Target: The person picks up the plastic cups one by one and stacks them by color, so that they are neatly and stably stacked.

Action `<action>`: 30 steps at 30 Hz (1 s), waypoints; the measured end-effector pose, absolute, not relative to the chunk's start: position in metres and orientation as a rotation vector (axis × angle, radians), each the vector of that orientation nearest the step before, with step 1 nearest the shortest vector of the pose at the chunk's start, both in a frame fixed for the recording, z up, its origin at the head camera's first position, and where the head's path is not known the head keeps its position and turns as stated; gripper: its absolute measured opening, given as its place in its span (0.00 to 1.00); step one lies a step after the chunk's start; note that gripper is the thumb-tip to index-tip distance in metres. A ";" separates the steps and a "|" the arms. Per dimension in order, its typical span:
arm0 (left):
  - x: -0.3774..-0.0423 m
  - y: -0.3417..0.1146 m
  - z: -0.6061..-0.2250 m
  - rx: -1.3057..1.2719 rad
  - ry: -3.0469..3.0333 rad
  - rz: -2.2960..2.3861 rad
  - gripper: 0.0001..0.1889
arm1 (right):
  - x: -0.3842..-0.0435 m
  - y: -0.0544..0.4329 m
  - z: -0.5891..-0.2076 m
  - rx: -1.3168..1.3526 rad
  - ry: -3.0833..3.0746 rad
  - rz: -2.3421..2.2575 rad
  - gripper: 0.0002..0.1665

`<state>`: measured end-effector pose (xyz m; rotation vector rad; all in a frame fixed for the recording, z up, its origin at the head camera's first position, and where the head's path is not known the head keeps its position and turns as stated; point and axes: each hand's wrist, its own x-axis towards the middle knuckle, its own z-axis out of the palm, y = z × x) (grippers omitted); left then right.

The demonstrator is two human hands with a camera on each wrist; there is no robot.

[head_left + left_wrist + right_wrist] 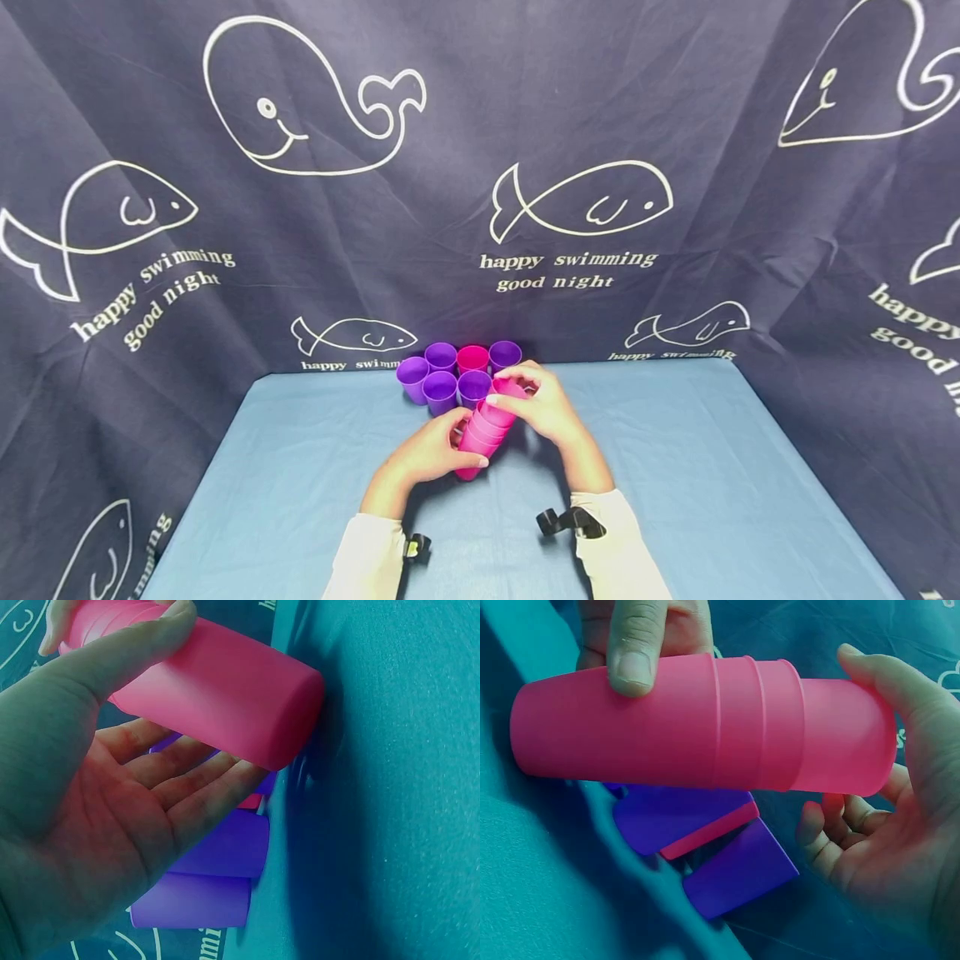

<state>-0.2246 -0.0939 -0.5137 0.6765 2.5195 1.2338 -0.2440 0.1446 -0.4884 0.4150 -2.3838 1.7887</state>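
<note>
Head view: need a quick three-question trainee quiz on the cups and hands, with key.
1. Count: how many purple cups can be seen standing on the table?
2. True or false: the left hand and the right hand both touch the stack of pink cups.
3. Choose: where is the lone standing pink cup?
A. Front-left corner of the table
B. Back row, between two purple cups
C. Upside down on a purple cup

Key: 1. Five. 2. True. 3. B.
</note>
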 end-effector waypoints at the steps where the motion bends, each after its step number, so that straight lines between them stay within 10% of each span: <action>1: -0.225 -0.094 -0.514 0.679 2.518 1.237 0.33 | -0.244 0.143 -0.488 0.432 -2.391 1.773 0.24; 30: -0.222 -0.094 -0.510 0.665 2.519 1.237 0.34 | -0.238 0.123 -0.493 0.538 -2.498 1.655 0.27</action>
